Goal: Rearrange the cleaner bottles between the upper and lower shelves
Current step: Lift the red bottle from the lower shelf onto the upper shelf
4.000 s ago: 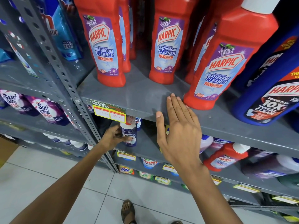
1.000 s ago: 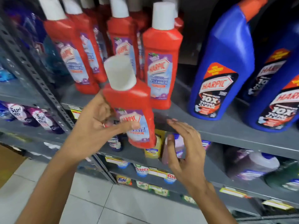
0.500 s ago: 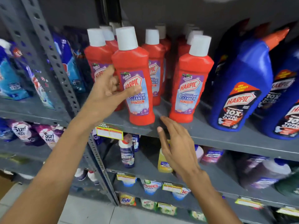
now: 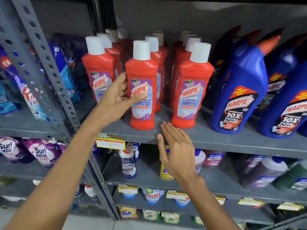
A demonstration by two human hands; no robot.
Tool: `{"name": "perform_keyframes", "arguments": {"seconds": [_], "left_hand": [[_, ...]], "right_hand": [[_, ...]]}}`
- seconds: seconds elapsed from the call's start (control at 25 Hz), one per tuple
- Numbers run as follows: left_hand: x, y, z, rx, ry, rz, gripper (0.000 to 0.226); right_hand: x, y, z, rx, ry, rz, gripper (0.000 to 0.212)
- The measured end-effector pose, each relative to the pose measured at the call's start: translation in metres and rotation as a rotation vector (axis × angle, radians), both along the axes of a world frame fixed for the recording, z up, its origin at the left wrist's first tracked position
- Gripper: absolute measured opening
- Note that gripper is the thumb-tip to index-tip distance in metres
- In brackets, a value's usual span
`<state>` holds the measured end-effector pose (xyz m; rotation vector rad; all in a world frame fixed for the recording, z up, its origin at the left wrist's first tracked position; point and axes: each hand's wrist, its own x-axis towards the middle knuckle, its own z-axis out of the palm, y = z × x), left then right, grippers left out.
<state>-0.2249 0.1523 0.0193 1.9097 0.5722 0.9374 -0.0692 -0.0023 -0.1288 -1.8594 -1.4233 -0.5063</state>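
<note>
Red bottle [image 4: 142, 90] inside left grip [image 4: 116, 98]

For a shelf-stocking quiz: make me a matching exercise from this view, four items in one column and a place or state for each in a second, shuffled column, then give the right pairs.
Items
1. red Harpic bottle
2. blue Harpic bottle
3. Domex bottle
4. right hand

Places or states
A. on the lower shelf, below the price tag
B. on the upper shelf, at the right of the red bottles
C. open, fingers flat at the upper shelf's front edge
D. upright at the upper shelf's front, the left hand around it

Pairs: 1-D, 2-B, 3-A, 4-C
</note>
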Motion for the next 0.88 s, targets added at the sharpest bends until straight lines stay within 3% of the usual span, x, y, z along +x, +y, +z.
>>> {"name": "perform_keyframes", "arguments": {"seconds": [0.88], "left_hand": [[-0.0030, 0.0036, -0.0066, -0.056, 0.020, 0.047, 0.077]], "right_hand": [[-0.0059, 0.0018, -0.0033, 0.006, 0.030, -0.027, 0.041]]}}
